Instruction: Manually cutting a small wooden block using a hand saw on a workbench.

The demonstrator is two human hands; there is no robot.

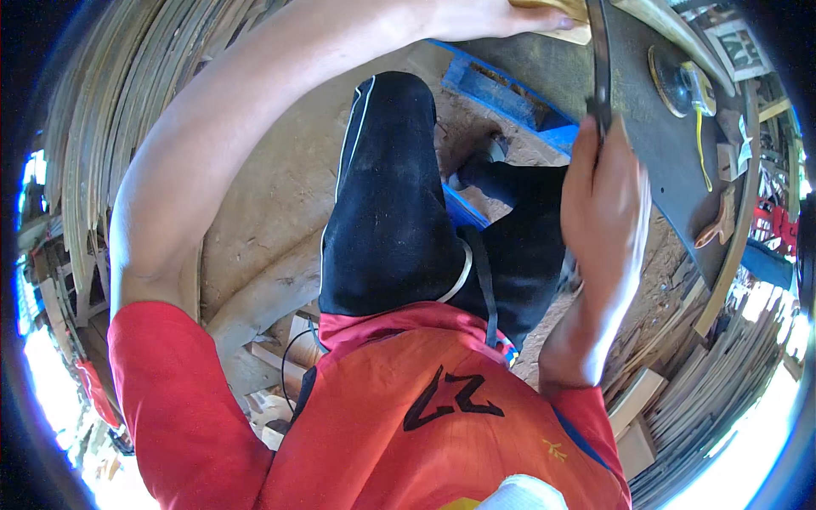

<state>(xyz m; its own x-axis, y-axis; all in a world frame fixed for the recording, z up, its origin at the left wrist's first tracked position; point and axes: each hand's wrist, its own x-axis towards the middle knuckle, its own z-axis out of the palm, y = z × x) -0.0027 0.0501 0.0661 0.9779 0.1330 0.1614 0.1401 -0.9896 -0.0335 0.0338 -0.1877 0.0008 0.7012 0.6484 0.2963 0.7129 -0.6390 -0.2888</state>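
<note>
My left arm reaches across the top of the head view, where my left hand (501, 17) grips a light-coloured piece of wood (574, 32) at the edge of a dark work table (544, 64). The far part of that hand and wood is cut off by the frame. My right hand (608, 191), slightly blurred, is closed round the near end of a long, narrow, dark metal tool (601, 64). The tool points away from me and crosses beside the wood; its exact kind is unclear, and its far end is out of view.
On the table's right side lie a tape measure (700, 89) with its yellow blade out, a round disc (669, 81) and a wooden-handled tool (721, 223). A blue metal frame (497, 92) stands below the table. Long wooden strips (102, 110) are stacked left, others (714, 399) lower right.
</note>
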